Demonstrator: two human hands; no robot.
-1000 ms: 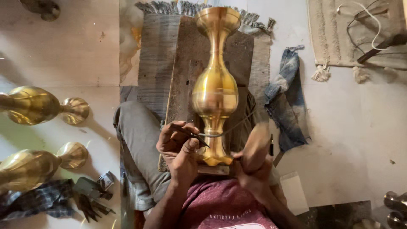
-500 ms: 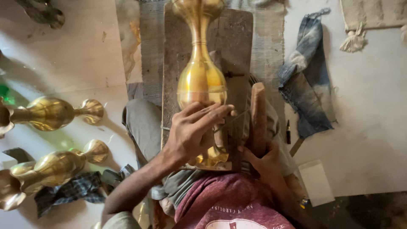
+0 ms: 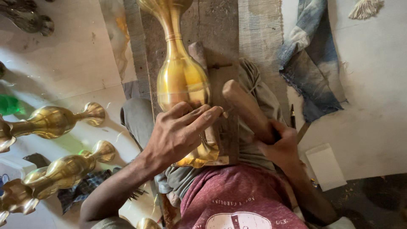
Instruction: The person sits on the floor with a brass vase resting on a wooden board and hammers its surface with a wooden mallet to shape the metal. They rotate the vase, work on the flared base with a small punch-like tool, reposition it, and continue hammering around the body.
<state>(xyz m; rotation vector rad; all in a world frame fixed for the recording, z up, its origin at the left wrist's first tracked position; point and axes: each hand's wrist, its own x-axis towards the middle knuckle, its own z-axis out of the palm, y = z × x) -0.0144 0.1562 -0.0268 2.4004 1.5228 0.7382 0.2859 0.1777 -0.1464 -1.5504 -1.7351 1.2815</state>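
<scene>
A tall brass vase [image 3: 182, 80] lies lengthwise on a wooden board [image 3: 220, 42] across my lap, its mouth pointing away from me. My left hand [image 3: 178, 135] rests on the vase's lower belly. Its fingers pinch a thin metal tool [image 3: 227, 111], and only the tip shows past my fingertips. My right hand [image 3: 282, 144] grips the handle of a wooden mallet [image 3: 243, 106], whose rounded head hangs just right of the tool tip. The vase's foot is partly hidden under my left hand.
Two more brass vases [image 3: 51, 121] [image 3: 63, 171] lie on the pale floor at left. A checked cloth [image 3: 80, 191] sits below them. At right are a denim cloth [image 3: 313, 63], a pen [image 3: 292, 116] and a white paper [image 3: 324, 165]. A woven mat [image 3: 263, 34] lies under the board.
My left hand has gone from beside the vase's foot to lying over its lower belly. The mallet has tilted from upright to leaning toward my left fingertips.
</scene>
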